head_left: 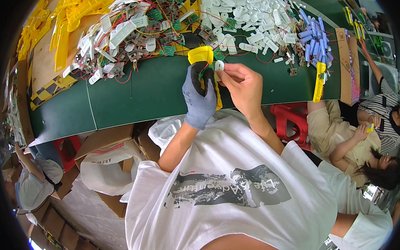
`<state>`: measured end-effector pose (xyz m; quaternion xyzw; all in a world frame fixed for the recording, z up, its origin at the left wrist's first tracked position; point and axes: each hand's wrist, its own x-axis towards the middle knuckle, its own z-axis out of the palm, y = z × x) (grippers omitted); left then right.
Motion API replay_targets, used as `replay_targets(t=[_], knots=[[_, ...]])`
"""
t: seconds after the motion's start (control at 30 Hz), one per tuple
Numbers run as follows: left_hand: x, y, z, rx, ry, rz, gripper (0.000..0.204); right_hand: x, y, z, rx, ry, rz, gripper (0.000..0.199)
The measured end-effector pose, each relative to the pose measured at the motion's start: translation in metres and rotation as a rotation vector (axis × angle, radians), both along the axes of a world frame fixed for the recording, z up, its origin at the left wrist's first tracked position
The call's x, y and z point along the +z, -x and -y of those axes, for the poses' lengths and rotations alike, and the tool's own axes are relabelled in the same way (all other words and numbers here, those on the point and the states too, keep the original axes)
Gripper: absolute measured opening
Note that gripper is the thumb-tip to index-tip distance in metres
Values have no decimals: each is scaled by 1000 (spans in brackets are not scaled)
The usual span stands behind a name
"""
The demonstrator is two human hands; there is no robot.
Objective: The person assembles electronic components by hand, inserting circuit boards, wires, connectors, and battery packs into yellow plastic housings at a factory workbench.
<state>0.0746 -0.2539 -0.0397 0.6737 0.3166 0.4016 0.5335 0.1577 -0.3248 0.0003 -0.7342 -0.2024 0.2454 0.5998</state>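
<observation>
Above the green table (136, 101), our gloved left hand (199, 98) has its fingers clamped round a yellow casing (200, 55), green board (205, 72) showing; our bare right hand (245, 85) pinches a small white piece (219, 65). We judge this unit partway done, many white parts (248, 11) left beyond

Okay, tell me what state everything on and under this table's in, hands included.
Left hand: gloved, gripping yellow casing
Right hand: bare, pinching white piece
Yellow casing: held, upper end wide
White piece: held beside casing
White parts: heaped loose
Circuit boards: piled, wires tangled
Blue cells: piled
Carton: open
</observation>
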Motion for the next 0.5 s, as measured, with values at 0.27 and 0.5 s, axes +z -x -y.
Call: replay_targets(t=[0.27, 0.5], knots=[[4, 2, -2, -56, 62, -16, 21, 11, -15, 2, 272, 179, 5, 24], [9, 5, -5, -116, 87, 4, 19, -6, -38, 2, 403, 68, -346, 35]])
